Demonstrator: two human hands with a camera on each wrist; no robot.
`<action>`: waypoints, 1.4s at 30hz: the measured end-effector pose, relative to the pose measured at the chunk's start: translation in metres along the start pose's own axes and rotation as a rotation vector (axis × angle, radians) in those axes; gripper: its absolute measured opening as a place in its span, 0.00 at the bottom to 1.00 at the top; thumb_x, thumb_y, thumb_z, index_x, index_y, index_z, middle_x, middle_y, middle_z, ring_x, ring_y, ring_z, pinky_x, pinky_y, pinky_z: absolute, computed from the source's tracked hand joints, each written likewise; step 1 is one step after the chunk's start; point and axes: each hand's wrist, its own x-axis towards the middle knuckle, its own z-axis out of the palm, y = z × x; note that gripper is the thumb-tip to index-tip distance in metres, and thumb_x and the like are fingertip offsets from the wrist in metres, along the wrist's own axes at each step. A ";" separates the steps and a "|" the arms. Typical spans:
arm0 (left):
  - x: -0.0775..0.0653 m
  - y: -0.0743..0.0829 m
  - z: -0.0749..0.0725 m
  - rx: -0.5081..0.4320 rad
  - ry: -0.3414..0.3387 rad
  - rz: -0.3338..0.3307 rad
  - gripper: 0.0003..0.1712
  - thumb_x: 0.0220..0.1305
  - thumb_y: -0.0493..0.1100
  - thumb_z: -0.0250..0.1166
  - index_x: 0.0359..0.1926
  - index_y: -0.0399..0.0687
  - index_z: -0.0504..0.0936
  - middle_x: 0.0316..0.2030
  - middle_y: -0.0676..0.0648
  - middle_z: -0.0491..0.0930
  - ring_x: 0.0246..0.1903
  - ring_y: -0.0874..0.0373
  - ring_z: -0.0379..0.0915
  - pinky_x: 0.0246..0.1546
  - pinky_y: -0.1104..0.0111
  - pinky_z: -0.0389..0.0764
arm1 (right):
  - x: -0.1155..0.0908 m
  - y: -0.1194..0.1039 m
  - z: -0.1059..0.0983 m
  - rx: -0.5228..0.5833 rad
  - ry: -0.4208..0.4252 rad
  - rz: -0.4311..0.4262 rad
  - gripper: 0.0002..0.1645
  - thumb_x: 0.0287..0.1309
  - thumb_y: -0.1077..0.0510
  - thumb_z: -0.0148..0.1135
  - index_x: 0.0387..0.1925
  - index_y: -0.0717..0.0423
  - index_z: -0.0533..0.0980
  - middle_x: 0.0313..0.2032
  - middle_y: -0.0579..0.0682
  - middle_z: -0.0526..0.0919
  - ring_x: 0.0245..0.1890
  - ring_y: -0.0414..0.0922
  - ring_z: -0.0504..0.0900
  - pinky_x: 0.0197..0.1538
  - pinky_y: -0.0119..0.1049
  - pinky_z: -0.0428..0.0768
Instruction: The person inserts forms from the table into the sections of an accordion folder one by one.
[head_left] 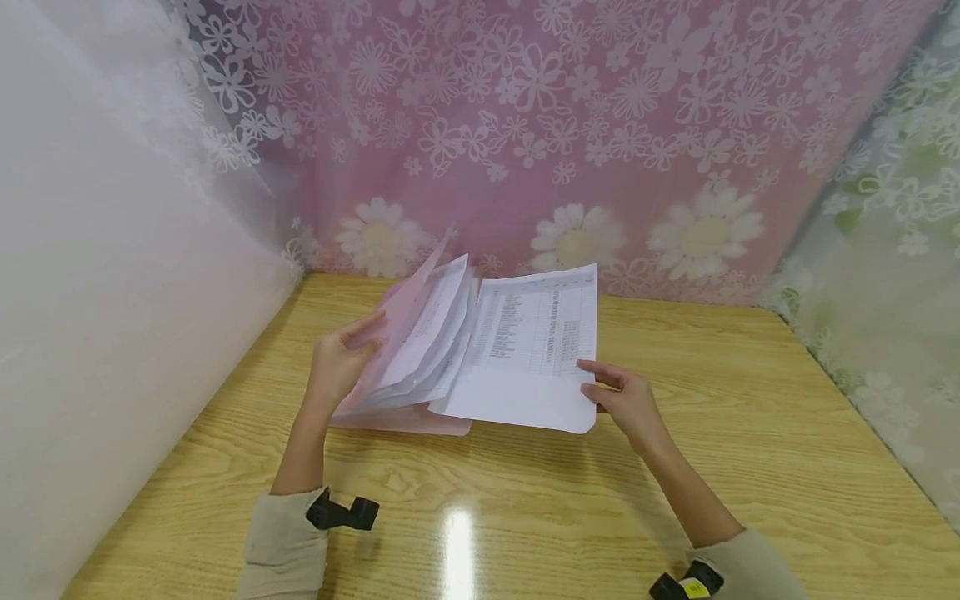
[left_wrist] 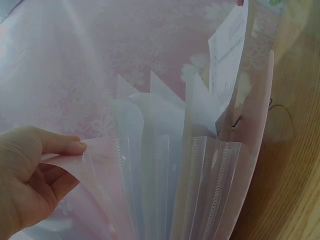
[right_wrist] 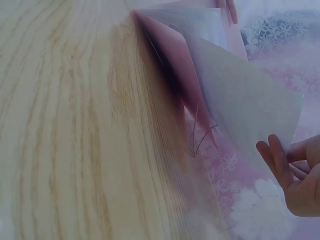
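A pink expanding file folder [head_left: 401, 421] stands partly fanned out above the table, with several white papers [head_left: 431, 325] in its pockets. My left hand [head_left: 337, 362] pinches the folder's pink front cover [head_left: 401, 321] between thumb and fingers. Clear accordion pockets [left_wrist: 205, 185] spread out beside that hand in the left wrist view. At the folder's right side, my right hand [head_left: 630, 408] pinches the right edge of a printed sheet [head_left: 525, 350] with a table of rows. The sheet's left edge still meets the folder. Its blank back [right_wrist: 250, 90] faces the right wrist camera.
Under the folder lies a wood-grain table [head_left: 405, 475]. A pink floral curtain [head_left: 487, 100] hangs behind it, with a whitish sheet [head_left: 135, 208] along the left and a green floral one [head_left: 900, 333] on the right. A thin cord loop [right_wrist: 200, 142] sticks out from the folder.
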 end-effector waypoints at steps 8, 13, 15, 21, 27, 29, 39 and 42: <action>-0.001 0.001 0.000 -0.012 0.002 0.014 0.21 0.53 0.31 0.66 0.51 0.41 0.80 0.50 0.43 0.76 0.41 0.54 0.70 0.21 0.74 0.63 | 0.010 0.002 0.007 -0.014 -0.037 0.004 0.24 0.58 0.64 0.58 0.57 0.62 0.71 0.53 0.63 0.74 0.39 0.46 0.79 0.38 0.35 0.79; -0.001 0.001 0.000 -0.015 0.003 0.020 0.21 0.53 0.31 0.65 0.51 0.40 0.80 0.50 0.43 0.76 0.43 0.55 0.70 0.25 0.74 0.64 | 0.017 0.002 0.014 -0.011 -0.048 0.016 0.24 0.58 0.64 0.58 0.57 0.62 0.71 0.52 0.63 0.74 0.39 0.46 0.80 0.40 0.38 0.78; 0.000 0.000 0.000 -0.015 0.000 0.015 0.21 0.53 0.31 0.65 0.51 0.40 0.79 0.50 0.43 0.76 0.44 0.55 0.70 0.24 0.73 0.63 | 0.019 0.002 0.016 -0.005 -0.051 0.020 0.24 0.58 0.64 0.59 0.57 0.62 0.71 0.52 0.64 0.74 0.39 0.46 0.80 0.40 0.39 0.78; 0.000 0.000 -0.001 -0.023 -0.004 0.002 0.21 0.54 0.30 0.65 0.51 0.40 0.79 0.50 0.42 0.76 0.51 0.53 0.69 0.32 0.73 0.65 | 0.025 0.000 0.022 0.026 -0.069 0.028 0.23 0.57 0.65 0.58 0.56 0.63 0.72 0.50 0.63 0.76 0.38 0.46 0.80 0.39 0.38 0.79; -0.001 0.000 -0.002 -0.019 -0.009 -0.001 0.21 0.54 0.30 0.64 0.51 0.41 0.79 0.51 0.43 0.76 0.45 0.54 0.69 0.21 0.75 0.62 | 0.035 0.000 0.025 0.024 -0.094 0.038 0.23 0.58 0.66 0.56 0.57 0.63 0.71 0.51 0.62 0.76 0.40 0.48 0.80 0.39 0.37 0.78; 0.000 -0.001 -0.002 -0.026 -0.016 0.001 0.21 0.54 0.30 0.64 0.51 0.41 0.79 0.51 0.43 0.76 0.44 0.54 0.69 0.17 0.75 0.60 | 0.038 0.000 0.026 0.019 -0.094 0.045 0.23 0.58 0.66 0.56 0.57 0.62 0.71 0.50 0.62 0.76 0.40 0.48 0.80 0.40 0.38 0.78; 0.000 -0.002 0.000 -0.027 -0.012 -0.005 0.21 0.54 0.29 0.63 0.51 0.40 0.79 0.50 0.43 0.76 0.48 0.55 0.69 0.19 0.76 0.61 | 0.049 0.001 0.032 0.063 -0.110 0.058 0.23 0.58 0.67 0.57 0.57 0.64 0.70 0.50 0.64 0.76 0.37 0.47 0.80 0.38 0.36 0.79; 0.000 -0.001 0.000 -0.025 -0.013 -0.008 0.21 0.54 0.29 0.64 0.51 0.40 0.79 0.50 0.43 0.76 0.46 0.56 0.69 0.19 0.76 0.61 | 0.050 0.001 0.037 0.088 -0.116 0.065 0.23 0.58 0.67 0.57 0.57 0.64 0.70 0.50 0.63 0.76 0.38 0.46 0.80 0.38 0.36 0.79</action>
